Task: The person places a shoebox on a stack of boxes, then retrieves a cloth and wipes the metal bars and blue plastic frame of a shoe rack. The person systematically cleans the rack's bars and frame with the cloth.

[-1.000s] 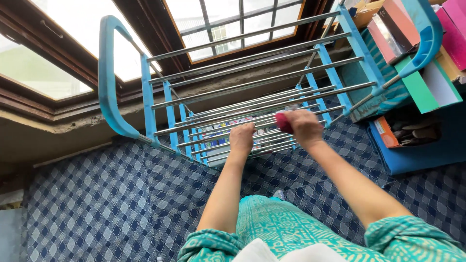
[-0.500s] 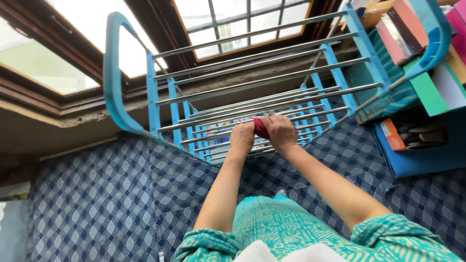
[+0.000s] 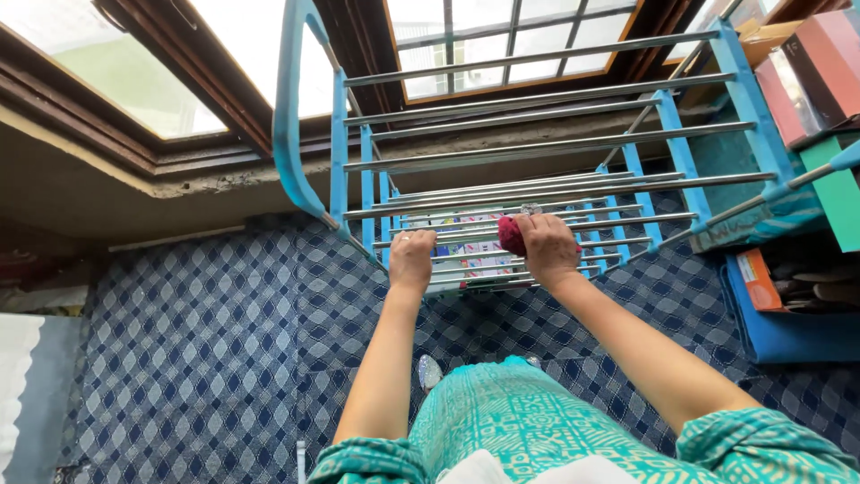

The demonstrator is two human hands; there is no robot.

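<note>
On the rack rail (image 3: 573, 195), right hand (image 3: 548, 249) apparently clutches red cloth (image 3: 511, 236).

Bunched red cloth (image 3: 511, 235) on rack rail (image 3: 555, 191)

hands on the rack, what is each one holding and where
The left hand grips a steel bar of the drying rack, fingers curled over it. The right hand holds a bunched red cloth against the bars.

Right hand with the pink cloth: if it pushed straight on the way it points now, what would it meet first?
The right hand presses the pink cloth against a steel rod of the blue drying rack, so that rod comes first. Beyond it lie more rods, then probably the wall under the window; depth is unclear.
</note>
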